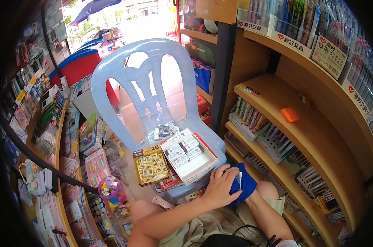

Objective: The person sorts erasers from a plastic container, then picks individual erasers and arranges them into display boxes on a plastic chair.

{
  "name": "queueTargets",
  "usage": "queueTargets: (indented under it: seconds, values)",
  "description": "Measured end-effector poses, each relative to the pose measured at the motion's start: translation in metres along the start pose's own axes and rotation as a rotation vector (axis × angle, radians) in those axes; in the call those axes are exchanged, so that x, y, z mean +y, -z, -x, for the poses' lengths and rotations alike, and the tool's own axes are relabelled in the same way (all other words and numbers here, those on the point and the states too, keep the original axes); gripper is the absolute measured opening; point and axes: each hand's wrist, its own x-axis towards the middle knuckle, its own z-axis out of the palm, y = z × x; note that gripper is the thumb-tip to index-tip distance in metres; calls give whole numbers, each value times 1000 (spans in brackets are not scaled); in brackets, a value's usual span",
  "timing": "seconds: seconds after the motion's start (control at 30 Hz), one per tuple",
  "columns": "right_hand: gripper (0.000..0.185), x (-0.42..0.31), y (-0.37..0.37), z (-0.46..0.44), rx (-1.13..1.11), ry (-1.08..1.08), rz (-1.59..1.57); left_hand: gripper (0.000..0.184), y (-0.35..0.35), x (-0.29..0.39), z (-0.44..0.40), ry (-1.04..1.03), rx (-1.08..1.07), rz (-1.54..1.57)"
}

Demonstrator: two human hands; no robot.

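Note:
My left hand point(220, 185) reaches across my lap, its fingers curled over a folded blue cloth point(248, 185). A small white piece point(238, 179) shows between the fingers and the cloth; its kind is unclear. My right hand point(251, 198) holds the cloth from below, most of it covered. On the blue plastic chair point(182, 191) before me, a white carton point(201, 168) contains several white-sleeved erasers point(185, 150). Left of it, a 2B box point(148, 153) is filled with small yellow-wrapped erasers point(152, 166). Behind them, a clear bin point(147, 133) holds loose black-and-white erasers point(166, 131).
Curved wooden shelves point(277, 88) with pens and boxes rise close on my right, an orange object point(289, 115) on one. Stationery racks point(60, 136) line the left. A pink basket point(113, 191) stands low beside the chair. Behind the chair is a bright doorway.

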Motion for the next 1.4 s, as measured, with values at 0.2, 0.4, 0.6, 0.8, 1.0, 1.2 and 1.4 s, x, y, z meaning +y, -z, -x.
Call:
queueTargets:
  seconds: [0.2, 0.4, 0.6, 0.8, 1.0, 1.2, 1.4]
  values:
    - [35, -1, -5, 2, -46, 115, 115, 64, -3, -7, -6, -151, -24, -106]
    - [34, 3, 10, -2, -52, 191, 454, 62, 2, -5, -9, -193, -52, -131]
    - [38, 4, 2, -8, 8, 205, 828, 62, 12, -5, -8, -227, -31, -130]
    - [46, 2, -7, -13, 80, 231, 1471, 61, 42, -2, -14, -148, 118, -69]
    - [34, 1, 2, -15, 37, 215, 1644, 65, 115, -76, -33, 208, 526, -248]
    - [27, 6, 15, -17, -91, 334, 1575, 60, 115, -184, -15, 307, 538, -345]
    - [32, 1, -55, -6, 238, 279, 1847, 62, 124, -119, -9, 398, -190, -378]
